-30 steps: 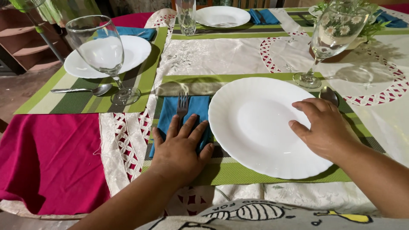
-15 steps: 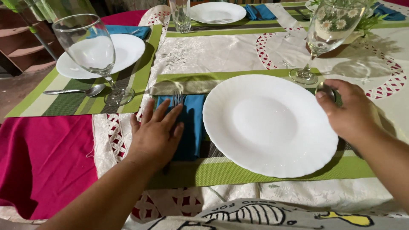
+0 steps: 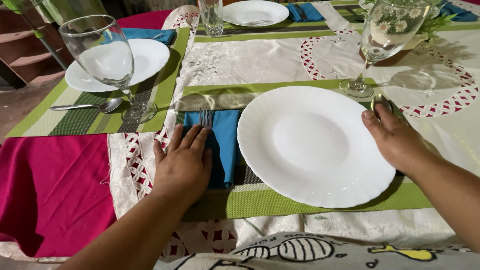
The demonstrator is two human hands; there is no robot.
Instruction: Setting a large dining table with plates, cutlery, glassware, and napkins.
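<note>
A white scalloped plate [image 3: 310, 142] sits on a green striped placemat [image 3: 280, 200] in front of me. To its left lies a folded blue napkin [image 3: 227, 142] with a fork [image 3: 205, 118] on it. My left hand [image 3: 182, 165] lies flat on the napkin's left part, covering the fork's handle, fingers together and pointing away. My right hand [image 3: 395, 142] rests palm down on the mat at the plate's right edge, over the handle of a spoon [image 3: 381, 104] whose bowl shows past the thumb.
A wine glass [image 3: 387, 37] stands behind the spoon, near a small flower pot [image 3: 425, 32]. At the left is a second setting: plate [image 3: 120, 62], wine glass [image 3: 107, 62], spoon [image 3: 90, 106]. A tumbler [image 3: 212, 17] and a third plate [image 3: 255, 12] stand at the back. Red cloth [image 3: 50, 190] hangs at the left.
My left hand shifted off the napkin's middle to its left side and flattened there. My right hand left the plate's rim, rose by the spoon, then came down on the mat over the spoon's handle.
</note>
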